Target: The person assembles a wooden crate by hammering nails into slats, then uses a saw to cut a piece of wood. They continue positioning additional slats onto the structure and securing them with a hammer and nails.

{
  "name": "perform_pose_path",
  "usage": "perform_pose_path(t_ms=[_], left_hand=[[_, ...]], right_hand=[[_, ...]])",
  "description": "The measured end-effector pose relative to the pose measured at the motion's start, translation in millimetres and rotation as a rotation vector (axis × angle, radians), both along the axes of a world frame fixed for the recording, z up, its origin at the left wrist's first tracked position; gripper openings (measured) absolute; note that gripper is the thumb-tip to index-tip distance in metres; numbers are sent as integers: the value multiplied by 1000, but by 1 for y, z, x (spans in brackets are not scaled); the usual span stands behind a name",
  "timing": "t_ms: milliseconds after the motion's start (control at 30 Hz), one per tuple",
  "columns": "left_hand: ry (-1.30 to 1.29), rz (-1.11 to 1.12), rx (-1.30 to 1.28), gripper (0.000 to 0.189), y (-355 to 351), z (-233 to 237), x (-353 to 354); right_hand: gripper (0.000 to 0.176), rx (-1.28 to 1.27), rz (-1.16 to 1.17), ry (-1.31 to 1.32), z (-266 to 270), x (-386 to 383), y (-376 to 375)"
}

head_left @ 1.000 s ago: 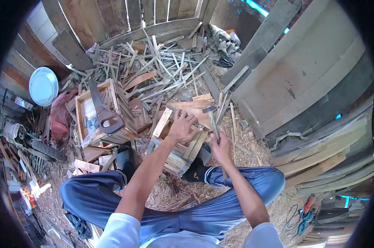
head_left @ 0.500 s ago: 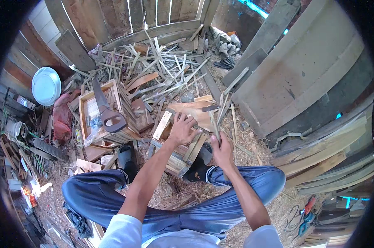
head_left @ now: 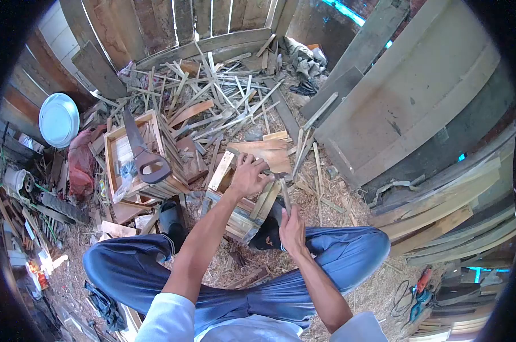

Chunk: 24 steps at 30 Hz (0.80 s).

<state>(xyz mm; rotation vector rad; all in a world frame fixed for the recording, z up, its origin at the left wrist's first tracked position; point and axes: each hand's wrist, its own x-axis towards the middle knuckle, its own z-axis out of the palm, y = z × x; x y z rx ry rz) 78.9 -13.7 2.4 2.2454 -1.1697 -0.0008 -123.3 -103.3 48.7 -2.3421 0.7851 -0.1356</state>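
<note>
My right hand (head_left: 292, 231) is wrapped round the wooden handle of a hammer (head_left: 286, 196). The hammer's dark head is low, by the top corner of a small wooden crate (head_left: 235, 221) between my feet. On that crate's upper side rests my left hand (head_left: 250, 178), with fingers bent and thumb drawn in close to the hammer head. Whatever the left fingertips hold is too small to make out. Pale slats form the crate, with gaps showing between them.
Left of the crate stands a taller slatted wooden box (head_left: 169, 151) with a handsaw (head_left: 139, 142) lying across it. Behind are piled wood strips (head_left: 229, 97). Large boards (head_left: 406, 91) lean at the right. A corded power tool (head_left: 422, 296) lies on the sawdust-covered floor.
The hammer has come down from a raised position to the crate's corner, my right hand moving down and left with it. My left thumb and fingers have drawn closer together.
</note>
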Motion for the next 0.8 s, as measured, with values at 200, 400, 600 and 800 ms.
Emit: perform_pose_path(t_ms=[200,400,600,800], left_hand=[[-4,-10,33,48,1,0,0],[30,-25,13,48,3,6,0],[0,-12,-12,46,3,3,-1],[-6,-3,7,46,3,4,0]], right_hand=[[25,20,-6,34,1,1,-1],[25,22,-18,20,3,0,0],[26,14,-40,2,-2,0,-1],[25,20,-32,35,-6,-1,-1]])
